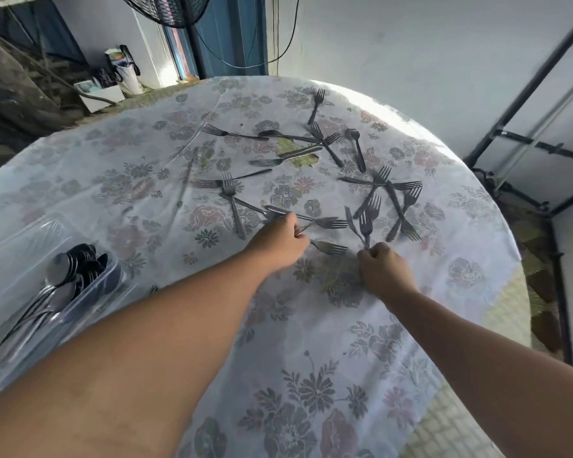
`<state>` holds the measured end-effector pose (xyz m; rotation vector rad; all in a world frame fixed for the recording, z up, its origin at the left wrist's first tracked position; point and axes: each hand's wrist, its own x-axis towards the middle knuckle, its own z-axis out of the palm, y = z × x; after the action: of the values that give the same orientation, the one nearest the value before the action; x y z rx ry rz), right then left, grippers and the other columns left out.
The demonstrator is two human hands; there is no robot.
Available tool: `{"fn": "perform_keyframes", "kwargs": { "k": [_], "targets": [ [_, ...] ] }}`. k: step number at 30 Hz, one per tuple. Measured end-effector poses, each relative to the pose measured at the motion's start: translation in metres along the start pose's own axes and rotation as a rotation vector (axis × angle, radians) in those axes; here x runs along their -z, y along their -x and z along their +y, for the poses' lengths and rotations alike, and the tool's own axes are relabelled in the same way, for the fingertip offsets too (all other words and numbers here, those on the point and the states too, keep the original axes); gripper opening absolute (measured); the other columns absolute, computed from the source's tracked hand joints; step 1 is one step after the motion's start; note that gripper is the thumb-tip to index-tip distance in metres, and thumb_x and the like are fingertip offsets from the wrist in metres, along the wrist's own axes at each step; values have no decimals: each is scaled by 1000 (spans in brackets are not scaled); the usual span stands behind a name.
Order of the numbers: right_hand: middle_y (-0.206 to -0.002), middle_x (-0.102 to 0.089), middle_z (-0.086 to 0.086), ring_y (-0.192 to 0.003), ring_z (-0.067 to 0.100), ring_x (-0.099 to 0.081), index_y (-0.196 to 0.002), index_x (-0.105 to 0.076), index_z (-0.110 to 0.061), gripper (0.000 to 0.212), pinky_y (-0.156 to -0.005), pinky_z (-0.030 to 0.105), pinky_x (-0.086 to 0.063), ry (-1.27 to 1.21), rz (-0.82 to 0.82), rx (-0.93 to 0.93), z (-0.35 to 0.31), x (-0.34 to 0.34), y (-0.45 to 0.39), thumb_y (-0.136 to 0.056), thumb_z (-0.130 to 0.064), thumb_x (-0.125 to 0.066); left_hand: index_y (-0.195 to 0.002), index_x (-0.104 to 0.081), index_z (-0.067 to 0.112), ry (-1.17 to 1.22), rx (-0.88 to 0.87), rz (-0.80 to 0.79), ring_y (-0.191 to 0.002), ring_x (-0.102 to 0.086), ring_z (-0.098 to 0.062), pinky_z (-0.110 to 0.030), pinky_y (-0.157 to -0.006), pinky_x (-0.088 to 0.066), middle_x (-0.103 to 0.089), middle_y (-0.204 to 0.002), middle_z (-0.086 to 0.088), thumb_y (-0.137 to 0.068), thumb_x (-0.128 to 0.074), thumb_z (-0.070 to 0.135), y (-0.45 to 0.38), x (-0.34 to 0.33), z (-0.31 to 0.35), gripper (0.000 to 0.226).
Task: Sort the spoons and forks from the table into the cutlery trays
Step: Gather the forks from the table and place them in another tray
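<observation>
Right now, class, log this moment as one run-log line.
left hand: pinching fork handles | right hand: gripping forks | spoons: in tray | table: many forks left

Left hand [280, 244]: bare, no glove, ring or watch is seen.
Right hand [382, 271]: bare, nothing is worn at the wrist.
Forearms: both are uncovered behind the hands, no sleeve is seen.
</observation>
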<state>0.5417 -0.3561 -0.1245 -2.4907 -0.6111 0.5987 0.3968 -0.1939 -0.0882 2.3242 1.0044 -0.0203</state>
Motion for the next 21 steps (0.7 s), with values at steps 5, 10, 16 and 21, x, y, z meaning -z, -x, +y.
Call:
{"fn": "perform_keyframes", "kwargs": {
  "k": [5, 10, 16, 21],
  "targets": [
    [-92, -67, 9, -87, 34, -61, -105, -60, -12, 26, -76, 42, -52, -153, 149, -9, -3, 3, -3, -98, -33, -47, -100, -59, 18, -189, -111, -24, -87, -62, -28, -35, -67, -47, -64, -97, -6, -93, -66, 24, -20, -7, 2, 12],
    [-97, -70, 10, -89, 34, -69, -110, -61, -10, 37, -82, 43, -58, -9, 167, -78, 1, 8, -21, -96, -44, -57, -101, -62, 20, -312, -226, 97, -87, -61, -27, -39, -68, -49, -50, -102, 1, -91, -69, 11, -30, -19, -10, 15],
    [-115, -62, 20, -102, 38, -61, -105, -69, -6, 41, -85, 41, -52, 173, 192, -120, -6, -6, -28, -93, -44, -61, -87, -65, 23, -325, -282, 118, -82, -64, -28, -33, -64, -43, -64, -90, 0, -93, -68, 17, -32, -20, -15, 9],
    [-114, -62, 21, -103, 40, -61, -108, -71, -5, 32, -88, 43, -55, 169, 129, -134, -14, -9, -24, -94, -31, -58, -94, -61, 17, -365, -256, 93, -83, -63, -28, -35, -63, -43, -66, -96, -4, -94, -65, 12, -34, -22, -10, 6]
  ]
}}
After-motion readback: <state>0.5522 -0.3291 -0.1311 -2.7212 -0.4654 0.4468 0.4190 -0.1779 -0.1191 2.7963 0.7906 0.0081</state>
